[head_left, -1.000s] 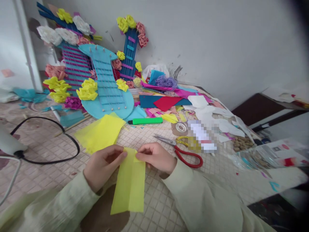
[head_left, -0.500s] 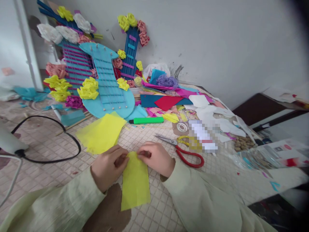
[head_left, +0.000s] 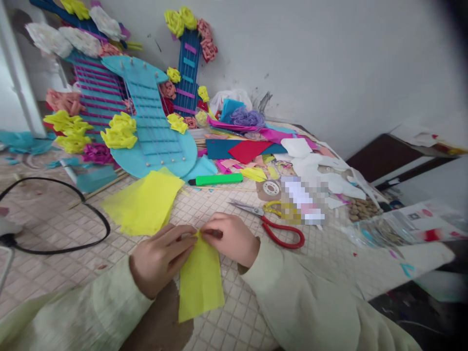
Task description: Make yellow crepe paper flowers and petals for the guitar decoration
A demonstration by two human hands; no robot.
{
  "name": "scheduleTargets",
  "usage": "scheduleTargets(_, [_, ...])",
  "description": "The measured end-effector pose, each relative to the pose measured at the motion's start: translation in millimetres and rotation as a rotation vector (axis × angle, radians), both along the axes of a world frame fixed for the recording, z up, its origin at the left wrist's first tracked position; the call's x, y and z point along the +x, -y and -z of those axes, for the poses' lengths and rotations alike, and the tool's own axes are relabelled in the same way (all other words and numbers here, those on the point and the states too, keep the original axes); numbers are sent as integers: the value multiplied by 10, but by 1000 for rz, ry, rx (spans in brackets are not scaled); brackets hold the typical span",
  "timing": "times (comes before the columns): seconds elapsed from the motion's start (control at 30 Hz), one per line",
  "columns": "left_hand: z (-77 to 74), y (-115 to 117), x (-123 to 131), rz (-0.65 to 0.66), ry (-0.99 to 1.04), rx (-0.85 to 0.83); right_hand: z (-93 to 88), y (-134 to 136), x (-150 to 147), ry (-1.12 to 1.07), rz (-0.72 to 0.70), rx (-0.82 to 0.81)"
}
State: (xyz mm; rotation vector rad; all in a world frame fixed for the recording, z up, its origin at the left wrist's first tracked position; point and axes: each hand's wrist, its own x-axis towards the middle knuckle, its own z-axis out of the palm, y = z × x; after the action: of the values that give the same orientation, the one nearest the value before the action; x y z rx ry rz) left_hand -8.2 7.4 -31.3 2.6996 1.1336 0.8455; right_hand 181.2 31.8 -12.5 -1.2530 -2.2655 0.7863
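Note:
A strip of thin yellow crepe-like paper (head_left: pixel 202 282) hangs down toward me over the tiled-pattern tabletop. My left hand (head_left: pixel 163 256) pinches its top edge from the left, and my right hand (head_left: pixel 230 239) pinches the same edge from the right. Between the fingertips, which almost meet, the paper is gathered to a narrow point. Just beyond my left hand lies a loose stack of yellow paper sheets (head_left: pixel 144 202). Scissors (head_left: pixel 281 234) with one red and one yellow handle rest open-bladed, right of my right hand.
A light-blue guitar-shaped craft piece (head_left: pixel 153 131) with paper flowers leans at the back left. A green marker (head_left: pixel 218 179) lies beyond my hands. A black cable (head_left: pixel 104 219) loops at left. White paper scraps (head_left: pixel 310 168) and a plastic packet (head_left: pixel 402 231) sit to the right.
The strip's top edge has been drawn together into a tighter gather, and the fingertips have come closer. My left fingers now stretch further over the paper. The camera view has shifted slightly right.

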Motion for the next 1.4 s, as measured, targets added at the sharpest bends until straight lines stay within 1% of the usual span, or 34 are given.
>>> scheduleTargets(0.3, [-6,97,12,-28,-33,22,-1,11,2,-16,23,-17])
scheduleTargets(0.53, [-25,89,-16,-28,-82,3,-11,7,4,-5,5,-31])
scheduleTargets(0.7, [-48,94,-28,3,-102,-26,-3,8,7,-11,-9,-18])
scheduleTargets(0.93, [-52,86,-56,48,-59,-67,-32,1,10,18,-32,-19])
scheduleTargets(1.1, [-51,94,-67,34,-78,-59,-28,-3,18,5,-14,-39])
scheduleTargets(1.4, [-69,94,-87,69,-75,-102,-33,0,18,0,-21,-49])
